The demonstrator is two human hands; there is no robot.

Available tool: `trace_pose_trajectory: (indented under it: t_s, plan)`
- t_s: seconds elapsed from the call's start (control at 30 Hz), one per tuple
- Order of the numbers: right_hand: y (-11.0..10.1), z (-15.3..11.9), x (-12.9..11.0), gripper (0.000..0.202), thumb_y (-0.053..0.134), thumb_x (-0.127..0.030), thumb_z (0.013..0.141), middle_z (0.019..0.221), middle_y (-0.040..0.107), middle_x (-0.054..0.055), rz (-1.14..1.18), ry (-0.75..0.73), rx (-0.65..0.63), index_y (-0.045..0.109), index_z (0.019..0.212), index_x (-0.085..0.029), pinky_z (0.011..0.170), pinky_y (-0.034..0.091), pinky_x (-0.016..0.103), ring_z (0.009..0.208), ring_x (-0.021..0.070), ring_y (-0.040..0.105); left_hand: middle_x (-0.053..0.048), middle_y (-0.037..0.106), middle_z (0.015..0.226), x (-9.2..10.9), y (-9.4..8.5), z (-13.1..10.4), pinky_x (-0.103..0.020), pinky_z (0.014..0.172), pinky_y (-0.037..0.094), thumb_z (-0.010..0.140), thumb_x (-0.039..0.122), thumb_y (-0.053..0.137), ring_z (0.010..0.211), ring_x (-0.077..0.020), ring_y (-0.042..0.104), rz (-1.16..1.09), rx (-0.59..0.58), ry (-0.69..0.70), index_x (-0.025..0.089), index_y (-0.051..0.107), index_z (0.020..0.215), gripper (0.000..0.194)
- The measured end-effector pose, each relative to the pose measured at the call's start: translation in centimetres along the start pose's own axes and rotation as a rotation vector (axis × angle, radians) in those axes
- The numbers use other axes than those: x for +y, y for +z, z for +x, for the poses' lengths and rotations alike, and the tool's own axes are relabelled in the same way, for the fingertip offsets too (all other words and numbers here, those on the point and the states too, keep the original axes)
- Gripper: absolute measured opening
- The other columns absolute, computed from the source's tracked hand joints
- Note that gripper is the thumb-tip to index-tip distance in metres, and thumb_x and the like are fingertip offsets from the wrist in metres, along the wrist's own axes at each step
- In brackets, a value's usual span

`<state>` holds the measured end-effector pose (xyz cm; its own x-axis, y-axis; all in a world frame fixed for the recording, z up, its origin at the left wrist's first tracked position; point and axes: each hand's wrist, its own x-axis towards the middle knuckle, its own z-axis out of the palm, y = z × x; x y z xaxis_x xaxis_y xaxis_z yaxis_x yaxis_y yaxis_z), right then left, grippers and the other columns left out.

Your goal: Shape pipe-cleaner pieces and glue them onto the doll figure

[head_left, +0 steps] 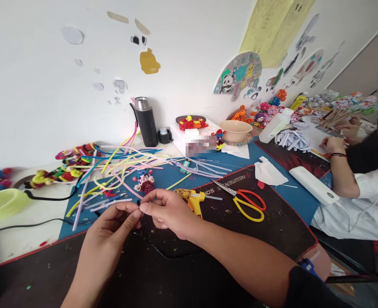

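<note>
My left hand [111, 226] and my right hand [168, 211] meet above the dark mat, thumbs and forefingers pinched together. A small black piece [139, 202] peeks out between the fingertips; most of it is hidden, and its kind is unclear. Just behind the fingers sits a little fuzzy doll figure [146, 183] with a dark red body. A yellow hot glue gun [193, 200] lies behind my right hand, partly covered by it. Scissors [246, 201] with one red and one yellow handle rest open to the right.
Loose pipe cleaners [121, 164] spread across the blue mat. Behind them stand a black thermos [146, 124] and a beige bowl [236, 130]. Finished fuzzy figures [57, 175] lie at left beside a yellow-green coil [5, 204]. A co-worker's arm [344, 171] and a white device [314, 185] are at right.
</note>
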<state>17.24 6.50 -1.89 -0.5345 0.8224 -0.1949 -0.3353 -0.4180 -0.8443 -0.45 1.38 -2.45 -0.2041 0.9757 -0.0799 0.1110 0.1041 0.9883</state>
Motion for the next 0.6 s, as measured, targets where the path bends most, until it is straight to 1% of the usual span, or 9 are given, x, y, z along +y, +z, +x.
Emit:
trace_pose_trajectory:
  t_s: [0.13,0.3,0.47,0.6]
  plan:
    - [0.13,-0.01,-0.22,0.053,0.103,-0.052,0.071,0.05,0.049,-0.014,0.005,0.025,0.007,0.065,0.093,-0.02,0.044,0.021,0.024,0.041,0.0048,0.031,-0.003,0.076,0.087,0.18,0.16,0.12,-0.034,0.073,0.061,0.071,0.072,0.096,0.077,-0.024,0.07,-0.005,0.013,-0.003,0.027,0.08,0.092,0.052]
    - [0.26,0.03,-0.29,0.055,0.106,-0.049,0.066,0.049,0.049,-0.014,0.044,0.04,0.019,0.065,0.09,-0.021,0.044,0.019,0.024,0.04,0.0044,0.03,-0.004,0.077,0.089,0.12,0.01,0.37,-0.035,0.073,0.061,0.071,0.073,0.095,0.078,-0.0252,0.071,0.018,0.022,-0.012,0.027,0.081,0.093,0.053]
    - [0.22,0.16,0.05,0.057,0.107,-0.05,0.065,0.049,0.047,-0.015,0.065,0.051,0.022,0.066,0.091,-0.021,0.045,0.019,0.023,0.04,0.0042,0.028,-0.005,0.075,0.082,0.03,-0.14,0.47,-0.037,0.074,0.062,0.071,0.074,0.095,0.076,-0.0265,0.07,0.027,0.011,-0.006,0.025,0.083,0.093,0.054]
    - [0.19,0.27,0.25,0.057,0.107,-0.05,0.065,0.047,0.046,-0.015,0.084,0.056,-0.004,0.065,0.09,-0.021,0.045,0.017,0.024,0.039,0.0042,0.028,-0.004,0.074,0.078,0.04,0.03,0.54,-0.035,0.071,0.06,0.069,0.074,0.096,0.075,-0.0249,0.068,-0.034,-0.015,-0.022,0.024,0.083,0.087,0.055]
